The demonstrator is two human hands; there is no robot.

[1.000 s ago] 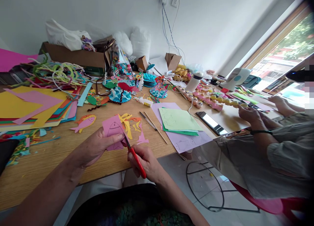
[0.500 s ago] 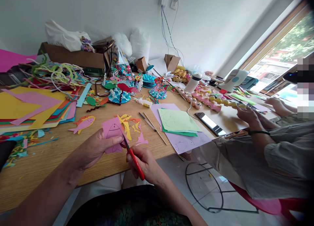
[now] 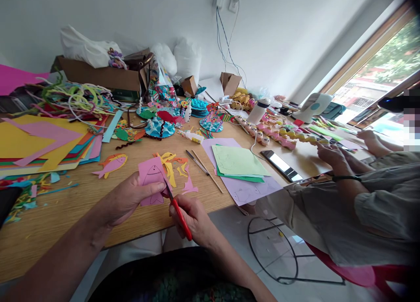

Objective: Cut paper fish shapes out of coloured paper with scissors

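Left hand [image 3: 126, 199]: thumb and fingers pinching pink paper [image 3: 150, 175], drawn with a fish, above the table's [image 3: 78, 214] near edge. Right hand [image 3: 193, 219]: fingers wrapped around red-handled scissors [image 3: 180, 216], blades at the paper's right side. Beyond them: yellow and orange scraps [image 3: 169, 164]; further right, a pen [image 3: 197, 163] beside a thin stick [image 3: 208, 172].

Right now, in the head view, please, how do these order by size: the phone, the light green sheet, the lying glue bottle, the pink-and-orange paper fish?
1. Light green sheet
2. Phone and pink-and-orange paper fish: too alike to rank
3. Lying glue bottle
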